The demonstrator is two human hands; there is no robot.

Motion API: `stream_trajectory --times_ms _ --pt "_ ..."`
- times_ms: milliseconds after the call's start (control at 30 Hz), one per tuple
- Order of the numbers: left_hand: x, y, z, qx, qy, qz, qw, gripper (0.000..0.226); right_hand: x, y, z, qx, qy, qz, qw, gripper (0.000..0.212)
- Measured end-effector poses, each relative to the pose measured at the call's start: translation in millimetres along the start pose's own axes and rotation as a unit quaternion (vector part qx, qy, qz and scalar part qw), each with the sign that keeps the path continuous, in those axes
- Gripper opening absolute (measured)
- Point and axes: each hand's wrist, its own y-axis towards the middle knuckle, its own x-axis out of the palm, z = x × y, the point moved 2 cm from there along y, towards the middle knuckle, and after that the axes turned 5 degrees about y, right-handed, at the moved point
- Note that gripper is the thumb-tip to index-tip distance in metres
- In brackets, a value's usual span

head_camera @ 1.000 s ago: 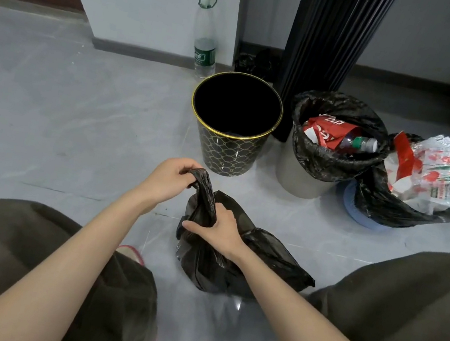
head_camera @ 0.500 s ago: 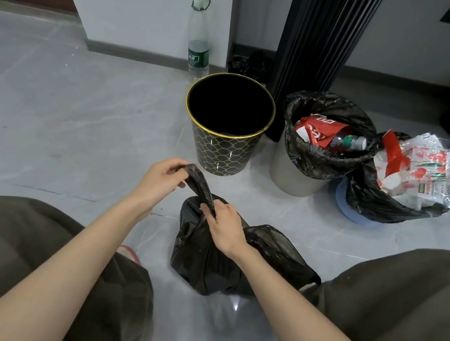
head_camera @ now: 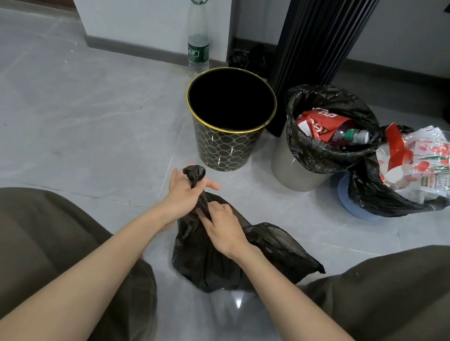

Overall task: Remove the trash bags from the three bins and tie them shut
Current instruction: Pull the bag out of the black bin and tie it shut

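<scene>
fingers [head_camera: 209,185] of my left hand [head_camera: 183,197] half straight, twisted neck [head_camera: 193,173] of the black trash bag [head_camera: 231,261] looped over them. right hand [head_camera: 221,225] pinches the neck lower. bag sits on the floor [head_camera: 74,129] between my knees. risk: loop slips off those loose fingers, twist unwinds, no knot.

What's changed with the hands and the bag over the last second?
The left hand moved in toward the right hand; the twisted neck of the black trash bag, earlier stretched out leftward, now bunches above its fingers. The right hand keeps pinching the neck lower down. The gold-rimmed bin stayed put.
</scene>
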Motion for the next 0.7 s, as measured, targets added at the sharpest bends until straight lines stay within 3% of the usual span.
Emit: stream_trajectory --times_ms 100,200,433,500,533,600,700 --pt "2.2 -4.2 9.6 -0.062 -0.183 0.076 0.978 0.034 0.0 -4.5 14.6 0.002 0.023 -0.026 0.999 0.054" --pt "5.1 -2.0 15.8 -0.094 -0.347 0.063 0.931 0.035 -11.9 -15.8 33.0 0.051 -0.031 -0.063 0.996 0.085" --pt "17.3 -2.7 11.4 -0.065 -0.180 0.033 0.981 0.037 -54.8 -49.9 54.9 0.164 -0.180 -0.172 0.955 0.124" --pt "18.3 -2.7 11.3 -0.055 -0.115 0.040 0.991 0.038 -61.5 -61.1 64.9 0.219 -0.211 -0.204 0.931 0.114" --pt "18.7 -1.5 11.0 -0.050 -0.089 0.039 0.994 0.037 -63.5 -65.6 68.3 0.234 -0.221 -0.207 0.924 0.095" --pt "19.9 1.2 12.2 -0.018 -0.057 0.016 0.998 0.034 -67.3 -70.3 71.4 0.235 -0.222 -0.178 0.929 0.048" --pt "28.4 1.4 14.3 0.049 0.020 -0.047 0.997 0.026 -80.6 -67.6 71.5 0.217 -0.173 -0.097 0.956 0.029"
